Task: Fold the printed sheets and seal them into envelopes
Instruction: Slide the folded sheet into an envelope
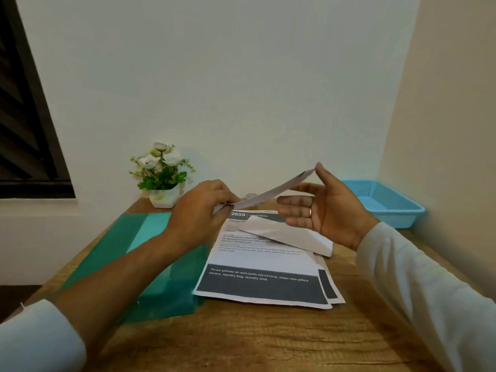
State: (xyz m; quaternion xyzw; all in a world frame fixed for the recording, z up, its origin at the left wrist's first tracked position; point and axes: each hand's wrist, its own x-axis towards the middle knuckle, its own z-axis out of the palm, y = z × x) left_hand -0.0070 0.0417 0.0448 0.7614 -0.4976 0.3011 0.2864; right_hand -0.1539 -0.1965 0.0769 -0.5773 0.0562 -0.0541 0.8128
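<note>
I hold a folded white sheet (271,193) edge-on above the table. My left hand (200,208) pinches its near-left end. My right hand (326,208) touches its raised far end with thumb and fingertip, the other fingers spread apart. Below them a white envelope (290,233) lies slanted on a stack of printed sheets (264,267) with dark grey bands and the number 2659. The stack rests on the wooden table (268,342).
A translucent green folder (150,264) lies left of the sheets, under my left forearm. A small white pot of artificial flowers (162,174) stands at the back. A blue plastic basket (383,202) sits at the back right against the wall.
</note>
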